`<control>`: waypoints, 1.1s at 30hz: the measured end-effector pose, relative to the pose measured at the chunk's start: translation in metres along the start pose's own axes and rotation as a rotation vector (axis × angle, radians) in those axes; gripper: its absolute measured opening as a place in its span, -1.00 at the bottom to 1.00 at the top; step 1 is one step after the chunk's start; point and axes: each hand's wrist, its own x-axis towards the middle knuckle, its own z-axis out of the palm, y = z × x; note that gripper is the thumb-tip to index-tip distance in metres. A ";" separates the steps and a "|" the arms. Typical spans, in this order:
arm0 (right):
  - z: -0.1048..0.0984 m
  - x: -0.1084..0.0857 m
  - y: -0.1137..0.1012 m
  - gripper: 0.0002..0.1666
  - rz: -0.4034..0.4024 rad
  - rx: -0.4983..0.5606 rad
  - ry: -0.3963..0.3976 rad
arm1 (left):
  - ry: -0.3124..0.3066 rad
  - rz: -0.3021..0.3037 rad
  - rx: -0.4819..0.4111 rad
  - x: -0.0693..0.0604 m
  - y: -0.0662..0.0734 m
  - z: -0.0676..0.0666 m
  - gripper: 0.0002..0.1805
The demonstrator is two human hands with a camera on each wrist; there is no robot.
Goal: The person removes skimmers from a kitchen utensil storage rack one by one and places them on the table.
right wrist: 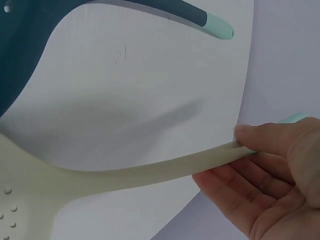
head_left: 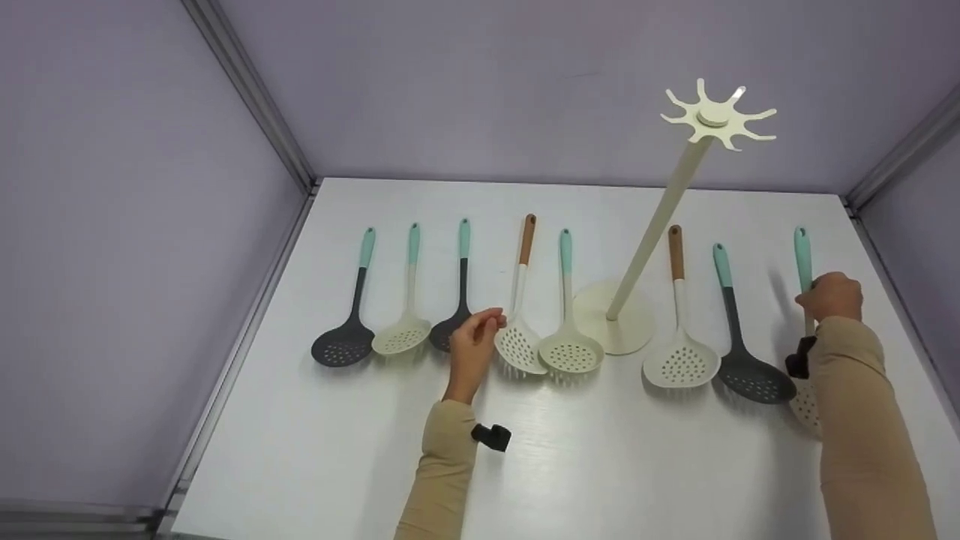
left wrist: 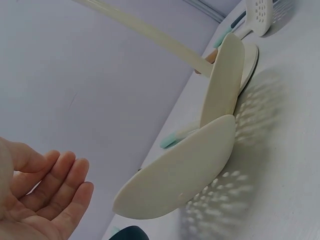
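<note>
My right hand (head_left: 831, 297) pinches a cream skimmer (right wrist: 150, 179) with a mint handle at the far right, thumb on one side of its stem and fingers on the other. In the head view its perforated bowl is partly behind my sleeve. My left hand (head_left: 474, 346) hovers with loosely bent fingers and holds nothing; in the left wrist view wall shows behind it. It partly covers a black skimmer (head_left: 444, 330) with a mint handle. Just right of it lies a white skimmer (head_left: 520, 345) with a brown handle.
A cream stand (head_left: 656, 225) with a hooked top (head_left: 712, 116) rises from a round base (head_left: 637, 330). Flanking it are a cream skimmer (head_left: 571, 351) and a brown-handled white one (head_left: 681, 364). A black skimmer (head_left: 756, 379) lies left of my right hand; two more skimmers lie far left.
</note>
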 end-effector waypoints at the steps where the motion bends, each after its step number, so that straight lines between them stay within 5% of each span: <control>1: 0.001 0.001 0.001 -0.58 0.000 -0.007 -0.006 | -0.004 -0.004 -0.005 -0.002 0.005 -0.001 -0.74; 4: 0.007 0.004 0.003 -0.57 -0.009 -0.016 -0.013 | -0.015 -0.002 0.003 -0.006 0.021 -0.003 -0.74; 14: 0.019 0.005 0.005 -0.65 -0.039 -0.052 0.033 | -0.007 0.010 0.000 -0.006 0.018 -0.002 -0.74; 33: 0.035 0.013 0.008 -0.60 0.045 -0.209 -0.099 | -0.018 0.002 -0.017 -0.008 0.019 -0.004 -0.73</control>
